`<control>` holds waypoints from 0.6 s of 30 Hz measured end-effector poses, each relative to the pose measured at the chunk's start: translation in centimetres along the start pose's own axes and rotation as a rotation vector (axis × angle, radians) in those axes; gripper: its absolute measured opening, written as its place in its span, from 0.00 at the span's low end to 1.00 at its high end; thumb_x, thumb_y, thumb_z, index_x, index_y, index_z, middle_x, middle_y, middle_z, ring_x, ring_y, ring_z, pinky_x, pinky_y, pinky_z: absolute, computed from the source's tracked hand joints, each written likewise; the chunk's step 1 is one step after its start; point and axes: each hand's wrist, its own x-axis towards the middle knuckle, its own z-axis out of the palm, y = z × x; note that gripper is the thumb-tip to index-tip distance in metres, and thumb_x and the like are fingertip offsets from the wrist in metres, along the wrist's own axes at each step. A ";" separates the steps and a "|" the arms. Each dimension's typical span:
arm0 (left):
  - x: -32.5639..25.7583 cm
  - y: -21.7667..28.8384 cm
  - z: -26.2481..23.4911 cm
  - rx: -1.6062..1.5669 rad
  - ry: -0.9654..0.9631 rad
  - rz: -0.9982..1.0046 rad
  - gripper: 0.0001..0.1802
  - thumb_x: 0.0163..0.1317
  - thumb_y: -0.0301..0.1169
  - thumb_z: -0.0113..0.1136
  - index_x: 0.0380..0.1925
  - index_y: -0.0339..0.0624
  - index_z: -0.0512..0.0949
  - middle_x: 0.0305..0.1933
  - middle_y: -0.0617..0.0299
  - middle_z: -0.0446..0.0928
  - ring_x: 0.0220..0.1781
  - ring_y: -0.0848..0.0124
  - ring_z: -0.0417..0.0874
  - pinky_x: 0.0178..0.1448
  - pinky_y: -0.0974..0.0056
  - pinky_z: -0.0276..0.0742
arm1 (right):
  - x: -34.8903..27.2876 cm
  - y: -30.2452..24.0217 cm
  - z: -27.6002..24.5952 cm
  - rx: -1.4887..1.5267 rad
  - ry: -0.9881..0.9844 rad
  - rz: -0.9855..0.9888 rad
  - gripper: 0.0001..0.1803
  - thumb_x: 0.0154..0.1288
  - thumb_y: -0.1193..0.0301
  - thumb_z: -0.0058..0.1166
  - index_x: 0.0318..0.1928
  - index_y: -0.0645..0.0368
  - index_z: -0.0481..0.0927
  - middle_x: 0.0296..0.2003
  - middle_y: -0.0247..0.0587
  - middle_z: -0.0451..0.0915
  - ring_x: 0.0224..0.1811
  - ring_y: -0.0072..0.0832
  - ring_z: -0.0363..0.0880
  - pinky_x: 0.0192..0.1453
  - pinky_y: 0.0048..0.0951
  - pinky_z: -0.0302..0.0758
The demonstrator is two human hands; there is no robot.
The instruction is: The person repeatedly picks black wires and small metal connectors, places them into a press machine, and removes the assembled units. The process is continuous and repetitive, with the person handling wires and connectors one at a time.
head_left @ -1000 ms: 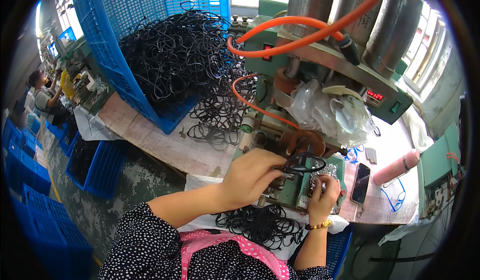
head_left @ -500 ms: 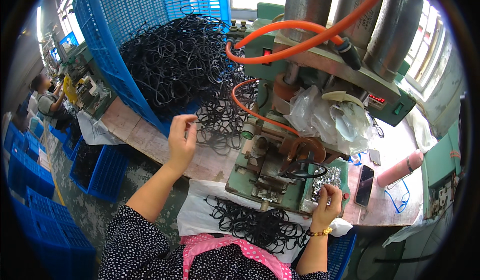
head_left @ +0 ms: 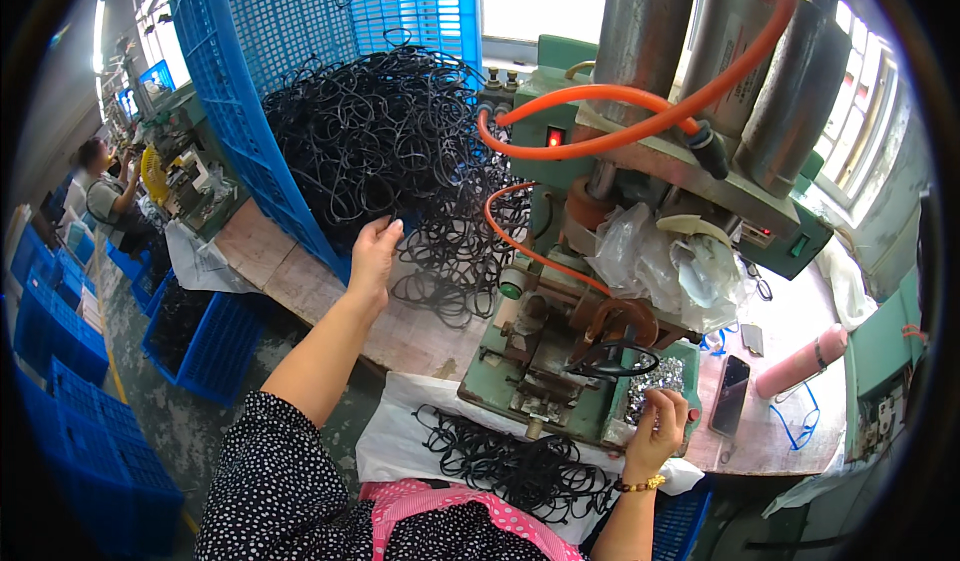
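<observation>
At the near corner of the blue basket, my left hand (head_left: 371, 269) is raised with thumb and fingers pressed together. It is next to the pile of thin black loops (head_left: 370, 126); whether a loop is pinched is not visible. My right hand (head_left: 655, 437) curls its fingers at the edge of a small green tray (head_left: 616, 427) of shiny metal pieces (head_left: 655, 386); what its fingertips hold is too small to make out. Between the hands stands a green press (head_left: 490, 373), with a black loop (head_left: 612, 363) hanging by its tooling.
The tall blue basket (head_left: 222, 126) leans at the left. More black loops (head_left: 515, 461) lie on white cloth before me. Orange hoses (head_left: 590, 146) arch across the press. A phone (head_left: 730, 395) and pink bottle (head_left: 802, 361) are at right. Another person (head_left: 105, 196) sits far left.
My left hand has moved slightly farther out toward the loop pile, its fingers coming together. My right hand stays by the metal pieces, fingers shifting slightly. The view has swung a little.
</observation>
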 end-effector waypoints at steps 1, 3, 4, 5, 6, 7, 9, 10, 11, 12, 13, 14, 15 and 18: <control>0.5 0.2 -0.1 -0.009 -0.017 -0.012 0.20 0.68 0.44 0.66 0.52 0.43 0.80 0.39 0.71 0.79 0.36 0.79 0.70 0.41 0.71 0.66 | -0.1 0.1 0.0 0.011 -0.006 0.004 0.10 0.62 0.85 0.54 0.40 0.62 0.84 0.40 0.43 0.79 0.43 0.38 0.78 0.48 0.35 0.78; 1.3 0.4 -0.3 -0.010 -0.021 -0.042 0.16 0.69 0.43 0.65 0.48 0.44 0.81 0.32 0.74 0.77 0.32 0.81 0.68 0.39 0.73 0.64 | -0.1 0.2 0.0 -0.055 -0.007 -0.025 0.10 0.62 0.84 0.55 0.40 0.61 0.84 0.39 0.44 0.79 0.44 0.40 0.78 0.51 0.37 0.76; 1.5 0.4 -0.5 -0.052 -0.038 -0.023 0.12 0.70 0.40 0.64 0.44 0.46 0.81 0.26 0.75 0.75 0.27 0.83 0.68 0.34 0.75 0.63 | -0.1 0.3 0.0 -0.058 -0.008 -0.024 0.09 0.62 0.84 0.55 0.40 0.61 0.84 0.39 0.44 0.79 0.44 0.41 0.78 0.51 0.38 0.76; 1.6 0.4 -0.7 -0.075 -0.055 -0.035 0.11 0.70 0.40 0.64 0.44 0.46 0.81 0.26 0.75 0.75 0.27 0.83 0.69 0.33 0.74 0.64 | -0.1 0.3 0.0 -0.038 -0.012 -0.020 0.09 0.62 0.84 0.55 0.40 0.60 0.84 0.39 0.44 0.79 0.43 0.41 0.78 0.52 0.38 0.75; 1.5 0.4 -1.0 -0.090 -0.061 -0.045 0.11 0.70 0.39 0.64 0.44 0.45 0.81 0.26 0.74 0.75 0.27 0.83 0.69 0.32 0.74 0.64 | -0.1 0.3 0.0 -0.069 -0.011 -0.035 0.09 0.62 0.84 0.55 0.40 0.60 0.84 0.39 0.44 0.79 0.43 0.41 0.78 0.51 0.38 0.75; 1.3 0.4 -1.2 -0.101 -0.064 -0.064 0.10 0.70 0.39 0.64 0.44 0.45 0.81 0.26 0.74 0.75 0.26 0.83 0.70 0.31 0.74 0.64 | 0.0 0.3 0.0 -0.077 -0.013 -0.046 0.09 0.62 0.84 0.55 0.40 0.61 0.84 0.39 0.44 0.79 0.43 0.41 0.78 0.50 0.38 0.75; 0.9 0.6 -1.6 -0.113 -0.076 -0.075 0.09 0.71 0.37 0.63 0.45 0.45 0.81 0.25 0.73 0.75 0.26 0.82 0.71 0.31 0.73 0.65 | 0.0 0.2 -0.1 -0.088 -0.018 -0.058 0.09 0.63 0.85 0.55 0.40 0.61 0.84 0.39 0.44 0.79 0.43 0.40 0.78 0.49 0.37 0.75; 0.8 0.8 -1.7 -0.119 -0.080 -0.083 0.09 0.71 0.36 0.62 0.45 0.45 0.81 0.25 0.73 0.75 0.26 0.82 0.71 0.30 0.73 0.65 | 0.1 0.2 -0.1 -0.093 -0.022 -0.059 0.09 0.64 0.85 0.54 0.41 0.62 0.83 0.40 0.44 0.79 0.43 0.39 0.78 0.48 0.35 0.76; 0.7 1.1 -1.7 -0.164 -0.089 -0.132 0.09 0.72 0.36 0.62 0.46 0.45 0.81 0.25 0.73 0.75 0.26 0.82 0.71 0.31 0.73 0.65 | 0.1 0.1 -0.1 -0.098 -0.025 -0.061 0.09 0.65 0.85 0.53 0.42 0.63 0.83 0.40 0.44 0.79 0.43 0.37 0.78 0.48 0.34 0.76; 0.7 1.5 -1.7 -0.210 -0.099 -0.180 0.09 0.72 0.35 0.61 0.47 0.45 0.81 0.25 0.73 0.75 0.25 0.82 0.71 0.31 0.73 0.65 | 0.1 0.1 -0.1 -0.088 -0.029 -0.056 0.09 0.64 0.85 0.53 0.42 0.62 0.83 0.40 0.44 0.79 0.43 0.38 0.78 0.48 0.34 0.76; 0.8 2.0 -1.7 -0.253 -0.095 -0.232 0.09 0.72 0.35 0.60 0.47 0.44 0.81 0.25 0.73 0.75 0.25 0.81 0.71 0.31 0.73 0.66 | 0.1 0.0 -0.2 -0.085 -0.030 -0.051 0.09 0.64 0.85 0.53 0.42 0.62 0.83 0.41 0.44 0.79 0.43 0.38 0.78 0.48 0.34 0.76; 1.0 2.6 -1.6 -0.291 -0.169 -0.225 0.10 0.72 0.34 0.60 0.49 0.44 0.81 0.25 0.73 0.75 0.25 0.81 0.71 0.31 0.72 0.65 | 0.1 0.0 -0.2 -0.082 -0.031 -0.046 0.09 0.64 0.85 0.53 0.42 0.62 0.83 0.41 0.44 0.79 0.43 0.38 0.78 0.48 0.34 0.76; 1.1 3.2 -1.4 -0.325 -0.229 -0.222 0.11 0.72 0.34 0.60 0.50 0.44 0.81 0.25 0.73 0.74 0.25 0.81 0.71 0.31 0.72 0.65 | 0.1 0.0 -0.2 -0.079 -0.032 -0.040 0.09 0.64 0.85 0.54 0.42 0.62 0.83 0.41 0.45 0.79 0.43 0.38 0.78 0.48 0.34 0.76; 1.5 5.2 -0.4 -0.336 -0.367 -0.227 0.14 0.72 0.34 0.58 0.54 0.42 0.80 0.24 0.73 0.73 0.25 0.81 0.70 0.32 0.71 0.65 | 0.0 0.0 -0.1 -0.080 -0.031 -0.037 0.09 0.64 0.85 0.54 0.42 0.62 0.83 0.41 0.45 0.79 0.44 0.38 0.78 0.49 0.35 0.76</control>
